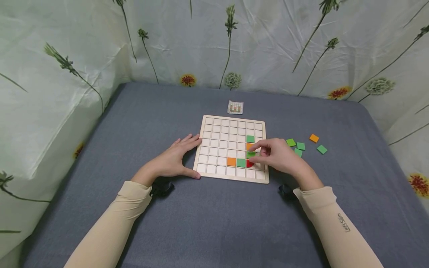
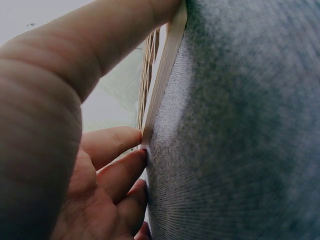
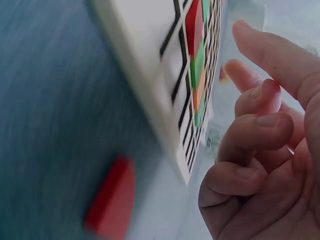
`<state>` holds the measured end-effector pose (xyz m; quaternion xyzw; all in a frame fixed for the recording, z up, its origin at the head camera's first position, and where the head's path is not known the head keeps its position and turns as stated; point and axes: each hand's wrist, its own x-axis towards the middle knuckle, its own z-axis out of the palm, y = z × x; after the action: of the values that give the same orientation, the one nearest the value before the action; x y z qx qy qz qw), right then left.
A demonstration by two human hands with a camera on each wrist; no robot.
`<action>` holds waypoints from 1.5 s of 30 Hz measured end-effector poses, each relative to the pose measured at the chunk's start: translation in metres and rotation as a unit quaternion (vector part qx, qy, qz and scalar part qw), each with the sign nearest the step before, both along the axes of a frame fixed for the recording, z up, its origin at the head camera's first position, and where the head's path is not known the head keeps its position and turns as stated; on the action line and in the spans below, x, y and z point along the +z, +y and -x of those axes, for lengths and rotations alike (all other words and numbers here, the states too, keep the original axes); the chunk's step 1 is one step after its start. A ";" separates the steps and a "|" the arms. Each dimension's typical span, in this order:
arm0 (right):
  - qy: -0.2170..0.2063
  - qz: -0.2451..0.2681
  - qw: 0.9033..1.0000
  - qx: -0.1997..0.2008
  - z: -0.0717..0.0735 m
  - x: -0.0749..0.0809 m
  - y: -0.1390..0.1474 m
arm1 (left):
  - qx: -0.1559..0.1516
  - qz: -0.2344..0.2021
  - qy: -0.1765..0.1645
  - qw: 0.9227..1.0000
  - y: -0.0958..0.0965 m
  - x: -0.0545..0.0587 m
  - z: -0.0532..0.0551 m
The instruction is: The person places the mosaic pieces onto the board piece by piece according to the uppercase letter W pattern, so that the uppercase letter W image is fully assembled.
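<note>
A wooden grid board [image 1: 214, 174] lies on the table. My left hand [image 1: 172, 158] rests at its left side, fingertips on the edge and thumb by the near left corner. In the left wrist view, the thumb and fingers touch the board's side [image 2: 162, 85]. Over the board's right part is my right hand [image 1: 276, 154], thumb and forefinger apart, nothing gripped between them. Below those fingertips sit a green tile [image 1: 250, 153] and a red tile [image 1: 249, 163]. An orange tile [image 1: 249, 146] and another green tile [image 1: 250, 139] continue that column; orange [image 1: 231, 161] and green [image 1: 241, 162] tiles lie left of the red one.
Right of the board lie several loose green tiles [image 1: 300, 146] and an orange tile [image 1: 314, 138]. A loose red tile [image 3: 112, 200] is on the table by the board, mostly hidden under my right hand in the head view. A small pattern card [image 1: 235, 107] lies behind the board.
</note>
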<state>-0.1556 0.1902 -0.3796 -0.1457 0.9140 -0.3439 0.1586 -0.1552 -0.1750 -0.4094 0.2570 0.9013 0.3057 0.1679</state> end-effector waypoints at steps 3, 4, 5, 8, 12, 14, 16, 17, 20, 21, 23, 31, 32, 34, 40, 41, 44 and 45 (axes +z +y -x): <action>-0.003 -0.001 1.000 -0.017 0.000 0.004 0.014 | 0.001 -0.001 -0.002 1.000 0.000 0.001 -0.001; -0.002 -0.003 1.000 -0.024 0.000 0.005 0.019 | 0.001 -0.001 -0.002 1.000 0.000 0.001 -0.001; 0.000 -0.003 1.000 -0.029 0.001 0.006 0.024 | 0.001 -0.001 -0.002 1.000 -0.001 0.001 -0.001; 0.009 -0.006 0.999 -0.043 0.001 0.008 0.041 | 0.001 -0.001 -0.003 1.000 -0.001 0.001 0.000; 0.016 -0.006 0.998 -0.057 0.000 0.008 0.065 | 0.001 0.002 -0.005 1.000 0.000 0.001 -0.001; 0.024 -0.012 0.998 -0.064 -0.001 0.007 0.077 | 0.001 0.003 -0.005 1.000 0.000 0.001 -0.001; 0.030 -0.017 0.997 -0.071 -0.001 0.007 0.087 | 0.002 0.003 -0.005 1.000 0.001 0.001 -0.001; 0.033 -0.020 0.996 -0.075 -0.001 0.005 0.092 | 0.002 0.003 -0.005 1.000 0.001 0.001 -0.001; 0.031 -0.020 0.995 -0.088 -0.001 0.001 0.106 | 0.003 0.003 -0.005 1.000 0.001 0.001 -0.001; 0.028 -0.018 0.995 -0.095 -0.002 0.000 0.111 | 0.002 0.003 -0.003 1.000 0.001 0.001 -0.001; 0.023 -0.017 0.993 -0.111 -0.003 -0.003 0.120 | 0.002 0.003 -0.004 1.000 0.001 0.000 -0.001; -0.001 -0.022 0.990 -0.140 -0.007 -0.012 0.140 | 0.002 0.004 -0.002 1.000 0.000 -0.001 0.000; -0.002 -0.023 0.990 -0.139 -0.007 -0.013 0.141 | 0.001 0.003 -0.001 1.000 0.000 -0.001 0.000; -0.004 -0.024 0.990 -0.138 -0.007 -0.013 0.142 | 0.002 0.004 -0.002 1.000 0.000 0.000 0.000; -0.003 -0.035 0.990 -0.136 -0.006 -0.014 0.143 | 0.004 0.003 -0.004 1.000 0.000 0.001 -0.001; -0.003 -0.038 0.990 -0.136 -0.006 -0.015 0.143 | 0.005 0.004 -0.006 1.000 0.000 0.001 -0.001; 0.000 -0.045 0.990 -0.136 -0.005 -0.016 0.143 | 0.004 0.005 -0.005 1.000 0.001 0.001 -0.001; 0.001 -0.046 0.990 -0.136 -0.005 -0.016 0.143 | 0.004 0.006 -0.005 1.000 0.001 0.002 -0.001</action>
<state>-0.1501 0.3336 -0.3954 -0.0132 0.9402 -0.3200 0.1156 -0.1539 -0.1739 -0.4078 0.2507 0.9033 0.3026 0.1721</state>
